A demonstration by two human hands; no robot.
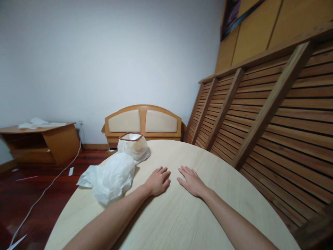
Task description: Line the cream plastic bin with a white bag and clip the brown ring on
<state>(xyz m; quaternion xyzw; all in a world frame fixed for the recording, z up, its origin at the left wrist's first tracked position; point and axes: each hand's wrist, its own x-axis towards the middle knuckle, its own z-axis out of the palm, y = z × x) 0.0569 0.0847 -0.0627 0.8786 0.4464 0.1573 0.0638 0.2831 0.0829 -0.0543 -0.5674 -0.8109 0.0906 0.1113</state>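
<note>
Had the left hand (157,180) and the right hand (191,182) palm down on the round table (182,222), side by side with a gap between, fingertips pointing forward and slightly inward. Spread the fingers of both loosely, thumbs apart, with nothing held in either. Angled both forearms in from the near edge.

Found the crumpled white plastic bag (114,177) on the tabletop to the left, beside the left hand and forearm, apart from the fingers. Placed the left hand clearly nearer to it than the right. Ran its bulky body roughly away from the near side, leaning a little rightward with distance, with a loose flap trailing out left.

Came next, just past the bag's far end, to the bin (130,140) with a brown rim and a white liner, upright, opening upward, ahead and left of the left fingertips. Could not tell whether bag and liner were joined or merely touching.

Saw farther off the low cabinet (59,142) at left, the slatted wooden panel (260,100) leaning at right, and the padded headboard (143,118) against the wall ahead.
</note>
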